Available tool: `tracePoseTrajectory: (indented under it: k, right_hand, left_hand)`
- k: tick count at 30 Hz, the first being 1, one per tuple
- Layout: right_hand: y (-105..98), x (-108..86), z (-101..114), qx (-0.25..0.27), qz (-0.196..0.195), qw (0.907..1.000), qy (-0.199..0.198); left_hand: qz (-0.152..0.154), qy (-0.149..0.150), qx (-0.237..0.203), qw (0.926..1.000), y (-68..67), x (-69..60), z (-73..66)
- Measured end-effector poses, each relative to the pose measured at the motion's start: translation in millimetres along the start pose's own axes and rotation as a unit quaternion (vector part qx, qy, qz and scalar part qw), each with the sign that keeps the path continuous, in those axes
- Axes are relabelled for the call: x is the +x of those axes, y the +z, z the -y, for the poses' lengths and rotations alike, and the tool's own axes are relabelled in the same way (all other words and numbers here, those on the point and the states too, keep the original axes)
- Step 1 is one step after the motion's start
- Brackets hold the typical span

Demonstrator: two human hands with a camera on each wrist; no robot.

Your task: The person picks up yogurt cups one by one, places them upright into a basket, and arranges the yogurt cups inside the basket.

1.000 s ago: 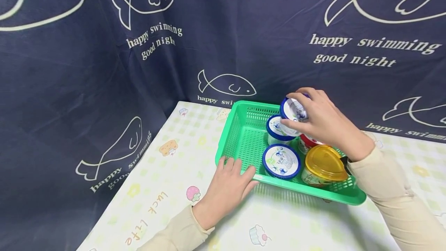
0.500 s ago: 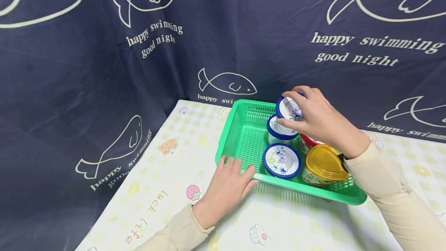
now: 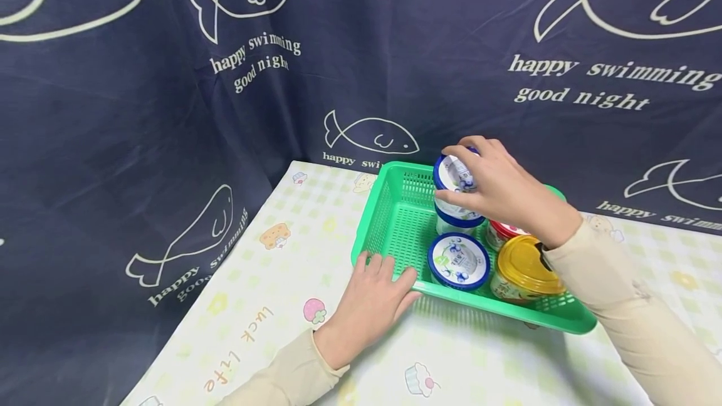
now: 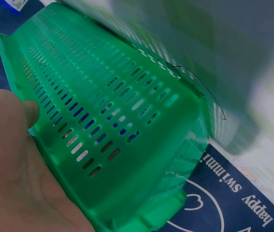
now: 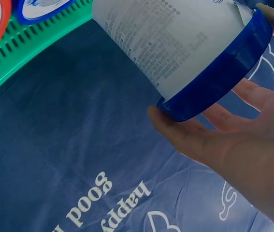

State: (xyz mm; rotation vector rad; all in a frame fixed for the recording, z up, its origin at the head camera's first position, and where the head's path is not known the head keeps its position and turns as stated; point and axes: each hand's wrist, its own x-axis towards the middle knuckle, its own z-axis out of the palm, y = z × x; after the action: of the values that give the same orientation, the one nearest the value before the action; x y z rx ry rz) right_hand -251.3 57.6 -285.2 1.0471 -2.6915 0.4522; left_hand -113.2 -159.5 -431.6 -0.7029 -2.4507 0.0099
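In the head view my right hand grips a white plastic tub by its blue lid, fingers and thumb at the lid's edge. The tub hangs over another blue-lidded tub in the green plastic basket; whether the two touch, I cannot tell. The right wrist view shows the held tub tilted, with printed text on its wall. My left hand holds the basket's near rim at the left, fingers hooked over it. In the left wrist view its thumb lies against the basket's outer wall.
Nearer in the basket sits another blue-lidded tub. To its right is a yellow-lidded tub, with a red-lidded tub behind, partly hidden. The patterned tablecloth extends leftward. A dark blue fish-print curtain stands close behind the basket.
My right hand has moved left with its blue-lidded tub, from beside the back tub to above it. My left hand and the basket have stayed in place.
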Motion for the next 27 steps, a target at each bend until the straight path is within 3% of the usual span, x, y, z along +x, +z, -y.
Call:
tracePoseTrajectory:
  k: [15,27]
  right_hand:
    - [11.7,22.9,8.7,-0.005,0.016,0.9997,-0.016]
    - [22.4,36.5,12.6,0.007,0.055,0.9984,-0.008]
  left_hand:
    - [0.042,-0.008,-0.01,0.999,-2.9,0.5,-0.2]
    - [0.042,-0.009,0.002,0.9991,-0.1,0.7,-0.2]
